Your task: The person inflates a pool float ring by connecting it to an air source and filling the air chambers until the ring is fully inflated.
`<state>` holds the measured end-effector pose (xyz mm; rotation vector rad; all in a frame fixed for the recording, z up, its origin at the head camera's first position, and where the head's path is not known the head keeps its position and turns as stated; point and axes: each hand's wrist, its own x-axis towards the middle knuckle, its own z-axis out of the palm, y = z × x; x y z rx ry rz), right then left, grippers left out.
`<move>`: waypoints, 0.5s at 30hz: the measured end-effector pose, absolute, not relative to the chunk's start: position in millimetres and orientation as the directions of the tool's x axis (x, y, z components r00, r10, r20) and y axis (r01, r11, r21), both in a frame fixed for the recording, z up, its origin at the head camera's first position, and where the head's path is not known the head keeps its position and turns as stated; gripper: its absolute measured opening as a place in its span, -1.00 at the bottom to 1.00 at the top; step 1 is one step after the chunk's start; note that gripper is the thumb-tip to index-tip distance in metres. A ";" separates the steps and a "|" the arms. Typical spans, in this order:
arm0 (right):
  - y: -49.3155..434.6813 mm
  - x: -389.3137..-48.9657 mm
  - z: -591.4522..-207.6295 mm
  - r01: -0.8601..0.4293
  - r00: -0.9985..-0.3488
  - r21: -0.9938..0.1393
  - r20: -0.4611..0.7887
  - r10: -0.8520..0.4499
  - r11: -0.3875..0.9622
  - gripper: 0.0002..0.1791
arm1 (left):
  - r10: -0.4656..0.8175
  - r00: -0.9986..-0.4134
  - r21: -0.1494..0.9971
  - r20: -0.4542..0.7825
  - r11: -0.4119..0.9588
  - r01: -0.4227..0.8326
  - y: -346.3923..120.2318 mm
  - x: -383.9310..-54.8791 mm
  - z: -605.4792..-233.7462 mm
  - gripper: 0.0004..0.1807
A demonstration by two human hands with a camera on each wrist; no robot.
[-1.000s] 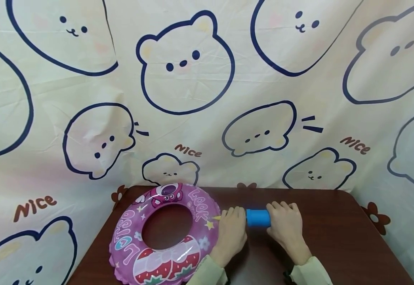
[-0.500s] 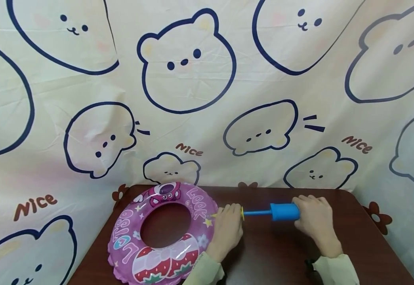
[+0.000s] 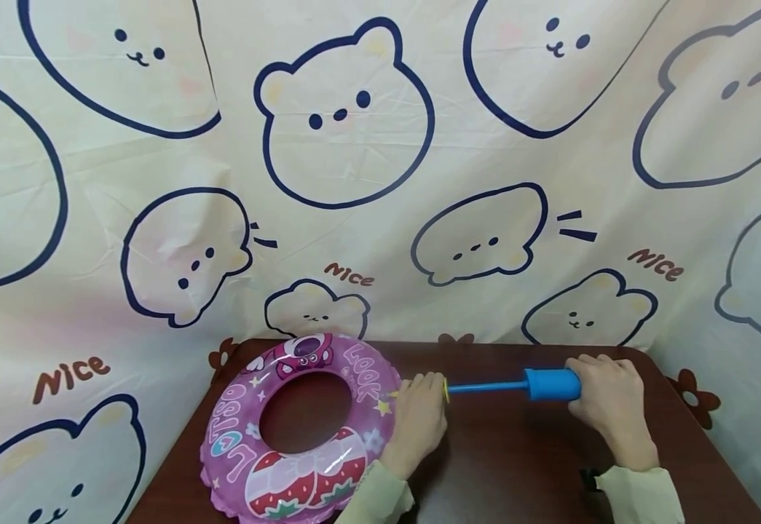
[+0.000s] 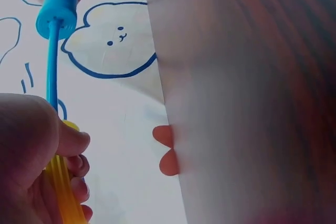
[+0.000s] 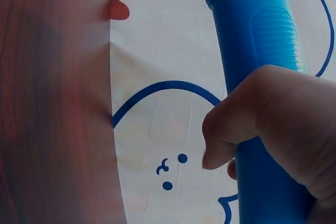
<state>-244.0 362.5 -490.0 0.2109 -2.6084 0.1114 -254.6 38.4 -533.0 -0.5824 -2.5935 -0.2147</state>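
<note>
A hand air pump point(image 3: 546, 384) stretches sideways over the table, its thin blue rod point(image 3: 488, 387) drawn well out. My left hand point(image 3: 418, 421) grips the yellow part point(image 4: 66, 192) of the pump, thumb and fingers wrapped round it. Its yellow tip shows just left of that hand, overlapping the right side of a purple inflatable swim ring point(image 3: 234, 415). My right hand point(image 3: 609, 402) holds the blue barrel point(image 5: 252, 30) at its outer end, fingers curled round it. The ring looks plump, printed with strawberries and letters, with slightly wrinkled edges.
A dark brown table point(image 3: 505, 466) lies under both hands. Behind it and along both sides hangs a pale cloth point(image 3: 347, 240) printed with bear outlines. The swim ring takes up the table's left part.
My right hand has moved to the right with the blue barrel, exposing a long stretch of the rod. The left hand and the swim ring have stayed almost in place.
</note>
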 end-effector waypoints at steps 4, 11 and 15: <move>352.8 -244.4 -490.8 -0.184 -0.849 -0.001 0.504 -0.158 0.983 -0.38 | 0.381 -0.768 -0.037 0.515 0.905 0.424 42.9 -252.4 -536.2 -0.65; 314.9 -248.9 -492.5 -0.239 -0.797 0.088 0.551 -0.247 0.967 -0.38 | 0.372 -0.743 -0.061 0.556 0.910 0.410 44.5 -253.0 -536.9 -0.65; 292.8 -248.1 -497.2 -0.243 -0.796 0.108 0.546 -0.261 0.964 -0.39 | 0.379 -0.761 -0.056 0.526 0.909 0.414 44.1 -252.3 -537.3 -0.66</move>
